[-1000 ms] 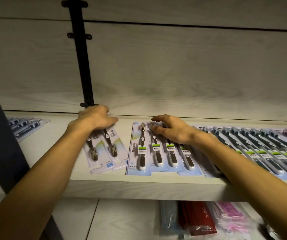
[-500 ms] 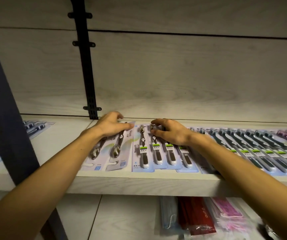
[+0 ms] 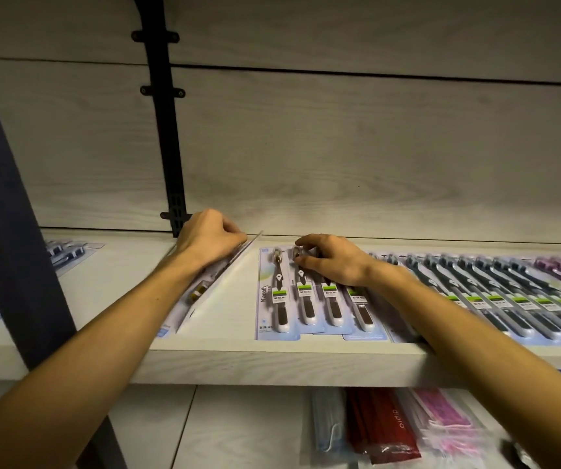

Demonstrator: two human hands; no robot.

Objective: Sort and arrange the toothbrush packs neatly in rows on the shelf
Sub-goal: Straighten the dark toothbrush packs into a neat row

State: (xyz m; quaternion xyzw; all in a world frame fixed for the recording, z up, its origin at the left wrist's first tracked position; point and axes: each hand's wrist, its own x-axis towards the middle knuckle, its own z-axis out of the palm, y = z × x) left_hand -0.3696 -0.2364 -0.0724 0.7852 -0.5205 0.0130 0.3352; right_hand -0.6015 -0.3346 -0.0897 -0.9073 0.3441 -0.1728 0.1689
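1. The left hand [image 3: 209, 236] is gripping a tilted pack [image 3: 220, 279] at its far end, fingers curled round it; the pack is standing on its edge on the shelf [image 3: 238, 362], long axis running from the fingers back toward the shelf front.
2. The right hand [image 3: 335, 264] is resting on the row [image 3: 319, 299], fingers loosely spread over the brush heads, holding nothing.
3. The row's open end is lying just right of the left fingers, across a bare gap; the left hand is nearer.
4. Half a second ago this pack was lying flat, close beside the row; now it is raised on edge and farther left.
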